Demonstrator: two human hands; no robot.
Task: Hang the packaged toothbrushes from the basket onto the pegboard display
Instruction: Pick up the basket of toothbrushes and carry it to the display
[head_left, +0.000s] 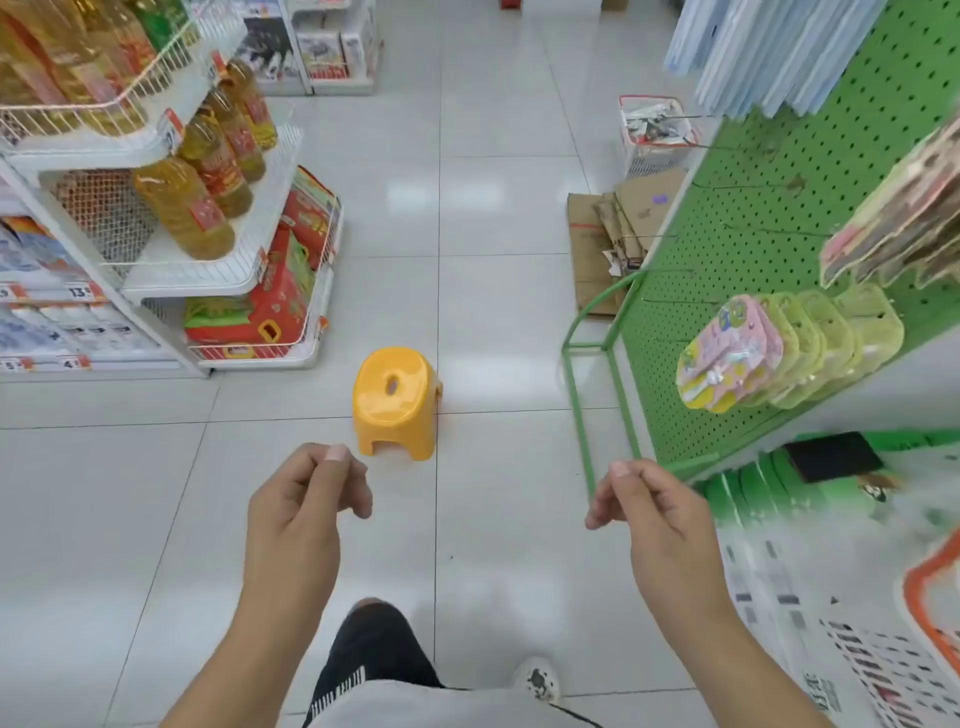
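both empty: left hand (306, 493) fingers loosely curled, right hand (644, 501) likewise.

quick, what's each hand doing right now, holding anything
Left hand: fingers loosely curled, holding nothing.
Right hand: fingers loosely curled, holding nothing.

Both hands hang over the tiled floor (493, 218), holding nothing: the left hand (306, 499) and right hand (649, 509) have loosely curled fingers. A yellow stool (396, 402) stands just beyond them. The green pegboard (769, 218) at right carries hanging packs (779, 353); oil bottles (187, 208) fill the shelves at left. An orange basket rim (930, 613) shows at the right edge.
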